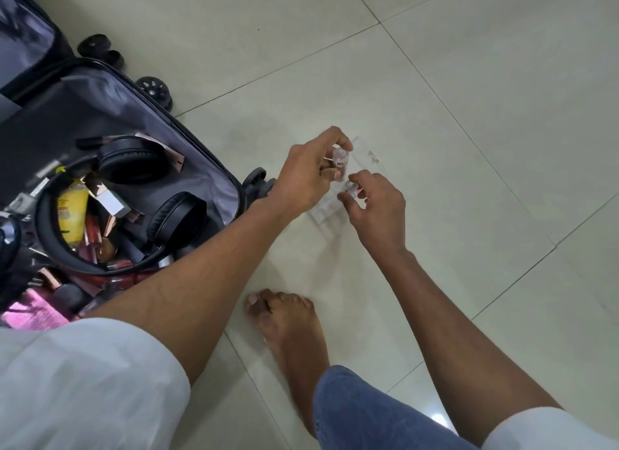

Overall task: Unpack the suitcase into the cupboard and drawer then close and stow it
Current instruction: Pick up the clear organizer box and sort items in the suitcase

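An open black suitcase (83, 114) with grey lining lies on the floor at the left, holding black headphones (134, 158), a yellow tube (72, 211) and several cosmetics. To its right a clear plastic organiser (365, 158) rests on the tiles. My left hand (311, 178) is over it, shut on a small clear bottle (340, 159) held upright. My right hand (378, 205) is just beside it, its fingertips pinching a second small clear item (351, 186) low over the organiser.
My bare foot (284, 329) stands on the pale tiled floor (469, 81) just below the hands. The suitcase wheels (258, 181) stick out close to my left wrist. A pink packet (37, 312) lies at the suitcase's near edge.
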